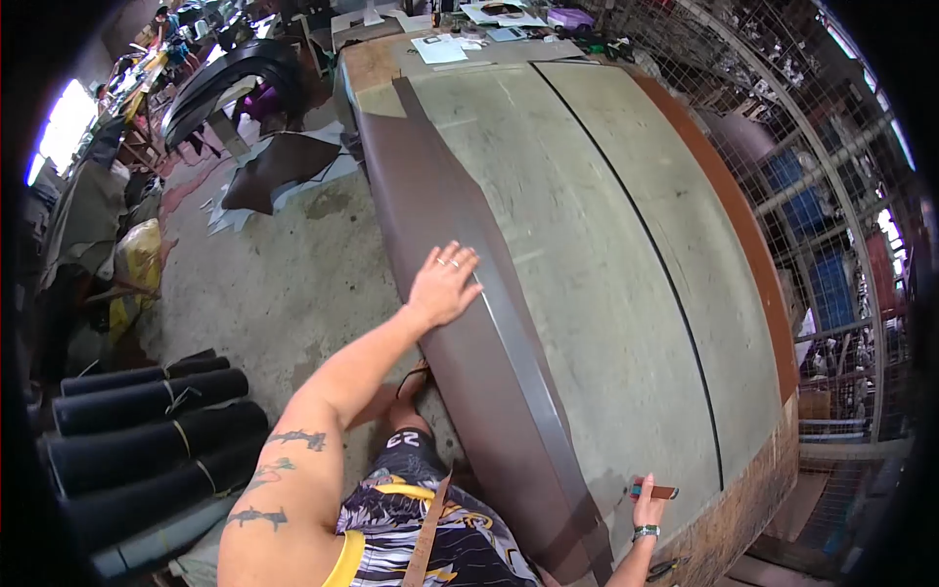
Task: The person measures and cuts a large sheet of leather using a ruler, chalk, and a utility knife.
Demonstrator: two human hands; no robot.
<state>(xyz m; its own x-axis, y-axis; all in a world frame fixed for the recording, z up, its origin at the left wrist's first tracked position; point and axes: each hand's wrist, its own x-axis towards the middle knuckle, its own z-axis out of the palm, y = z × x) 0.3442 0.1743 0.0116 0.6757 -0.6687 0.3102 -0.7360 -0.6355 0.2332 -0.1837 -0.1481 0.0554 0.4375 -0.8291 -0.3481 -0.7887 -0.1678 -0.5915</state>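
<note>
Brown leather (430,205) lies along the near side of the table and drapes over its edge. A long grey metal straightedge (523,357) rests lengthwise on it. My left hand (445,286) lies flat, fingers stretched, on the leather and the straightedge's upper part; rings show on its fingers. Near the leather's lower end, over the table's pale surface, my right hand (646,509) is closed round a small brown and teal tool (663,492). The tool's exact kind is not clear. A patterned band circles the right wrist.
The pale tabletop (587,245) has a dark groove along it. A black-handled tool (668,567) lies by the near right corner. Papers (440,49) sit at the far end. Dark rolls (156,445) are stacked at left; wire mesh (782,176) stands at right.
</note>
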